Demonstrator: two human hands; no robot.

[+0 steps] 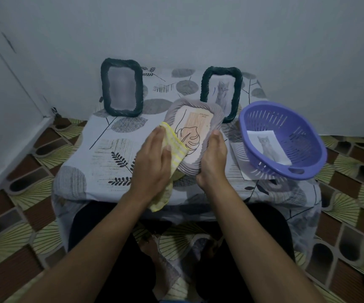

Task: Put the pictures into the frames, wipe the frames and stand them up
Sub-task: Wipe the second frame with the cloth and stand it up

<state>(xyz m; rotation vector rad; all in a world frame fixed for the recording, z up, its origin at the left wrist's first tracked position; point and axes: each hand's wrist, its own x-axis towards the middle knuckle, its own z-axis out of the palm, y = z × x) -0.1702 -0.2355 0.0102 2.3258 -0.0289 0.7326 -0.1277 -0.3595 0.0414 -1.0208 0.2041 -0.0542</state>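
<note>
Above the table (111, 154), my right hand (213, 162) grips the tilted grey frame (217, 115) by its ribbed rim, which I judge light, stiff and breakable in front, while my flat left hand (152, 160) presses the soft yellow cloth (176, 147) on it.

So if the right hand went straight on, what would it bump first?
Probably the dark frame holding a cat picture, standing behind the pale frame that the right hand holds. Depth is hard to judge from here.
</note>
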